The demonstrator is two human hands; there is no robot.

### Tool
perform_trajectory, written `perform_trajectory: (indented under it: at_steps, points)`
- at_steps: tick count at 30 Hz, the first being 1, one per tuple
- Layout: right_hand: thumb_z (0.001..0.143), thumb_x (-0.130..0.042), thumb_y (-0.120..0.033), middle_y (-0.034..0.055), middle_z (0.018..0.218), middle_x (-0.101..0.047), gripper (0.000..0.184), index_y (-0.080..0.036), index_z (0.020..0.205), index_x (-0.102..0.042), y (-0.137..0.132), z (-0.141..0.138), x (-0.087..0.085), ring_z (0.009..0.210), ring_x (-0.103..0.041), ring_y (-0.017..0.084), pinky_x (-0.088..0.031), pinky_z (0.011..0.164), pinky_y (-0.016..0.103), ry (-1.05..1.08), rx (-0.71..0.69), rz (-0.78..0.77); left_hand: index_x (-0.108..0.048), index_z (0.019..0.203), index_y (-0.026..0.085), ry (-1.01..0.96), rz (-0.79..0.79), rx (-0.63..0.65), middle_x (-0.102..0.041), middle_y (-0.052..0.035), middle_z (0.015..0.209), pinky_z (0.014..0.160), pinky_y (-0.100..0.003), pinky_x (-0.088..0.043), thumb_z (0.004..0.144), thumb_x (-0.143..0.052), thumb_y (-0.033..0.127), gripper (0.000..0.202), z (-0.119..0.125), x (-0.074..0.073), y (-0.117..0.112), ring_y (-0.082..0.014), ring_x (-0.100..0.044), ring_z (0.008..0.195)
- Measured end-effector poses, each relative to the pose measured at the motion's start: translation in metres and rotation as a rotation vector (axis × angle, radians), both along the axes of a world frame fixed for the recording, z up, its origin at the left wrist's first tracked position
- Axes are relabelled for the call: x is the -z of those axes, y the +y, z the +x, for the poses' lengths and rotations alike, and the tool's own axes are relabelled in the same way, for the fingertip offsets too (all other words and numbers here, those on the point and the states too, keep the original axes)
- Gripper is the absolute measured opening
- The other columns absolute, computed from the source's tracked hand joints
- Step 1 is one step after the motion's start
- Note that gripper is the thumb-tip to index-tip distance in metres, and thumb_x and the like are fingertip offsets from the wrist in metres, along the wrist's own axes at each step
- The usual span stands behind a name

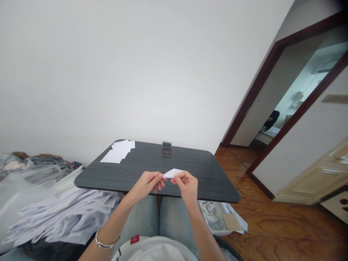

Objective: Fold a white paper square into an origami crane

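The left hand (148, 183) is nearly closed. Its fingers curl in, and the thumb and fingertips pinch the left corner of a folded white paper (173, 172). A silver bracelet (106, 243) sits on that wrist, low in the view.

The folded white paper is small and has a pointy shape, a bit like a triangle. It sits between the two hands and touches both of them. It is held just over the near edge of the dark table (212, 181), above the person's knees in blue jeans.

The right hand (187, 185) is nearly closed too. Its fingers bend down, and the thumb and first fingers pinch the right side of the paper. The two hands are close together, with only the paper between them.

Now the other things, from left to right. On the far left lies a big messy pile of white sheets (62, 214). At the back left corner of the table lie some loose white papers (118, 151), spread flat and well apart from the hands. Near the back edge, in the middle, stands a small dark thing (166, 149) — it is too blurry to tell what it is. Under the right end of the table lie more papers and a brown card (230, 222). Then comes the shiny wood floor (272, 224) and, on the far right, an open doorway (293, 98) with a dark frame.
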State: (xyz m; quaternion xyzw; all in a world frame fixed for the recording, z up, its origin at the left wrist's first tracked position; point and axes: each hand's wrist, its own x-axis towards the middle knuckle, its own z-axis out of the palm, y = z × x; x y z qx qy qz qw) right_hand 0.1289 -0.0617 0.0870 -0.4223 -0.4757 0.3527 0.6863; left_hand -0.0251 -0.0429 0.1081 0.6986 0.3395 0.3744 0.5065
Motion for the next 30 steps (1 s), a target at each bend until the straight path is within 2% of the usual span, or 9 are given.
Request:
perform_trajectory:
  at_steps: [11,24,30]
  points:
    - [0.064,-0.066,-0.026,0.0004,0.049,-0.063,0.018,-0.016,0.056,-0.053,-0.0006,0.0001,-0.0006,0.047,-0.062,0.017,-0.051,0.048,0.025,-0.013,0.02,-0.008,-0.062,0.075,0.009,0.0,0.02,-0.015,-0.062,-0.0049,0.062,0.04,-0.017,-0.04,0.082,-0.042,0.037,0.035,0.0018,0.0053,0.0018,-0.0096,-0.053,0.049]
    - [0.065,-0.065,-0.026,0.0001,0.051,-0.062,0.018,-0.015,0.058,-0.053,-0.0005,0.0,0.0014,0.049,-0.063,0.016,-0.05,0.049,0.024,-0.031,0.021,0.001,-0.06,0.074,0.007,-0.122,-0.131,0.039,-0.063,-0.0074,0.061,0.038,-0.018,-0.039,0.079,-0.045,0.039,0.035,0.003,0.0057,0.0038,-0.01,-0.054,0.046]
    - [0.066,-0.064,-0.025,-0.0005,0.052,-0.062,0.017,-0.016,0.059,-0.053,-0.0009,-0.0007,0.0006,0.05,-0.062,0.015,-0.051,0.05,0.024,-0.032,-0.013,0.014,-0.059,0.07,0.009,-0.119,-0.11,0.005,-0.062,-0.0053,0.061,0.037,-0.016,-0.037,0.078,-0.047,0.041,0.035,0.0021,0.003,0.004,-0.0086,-0.052,0.046]
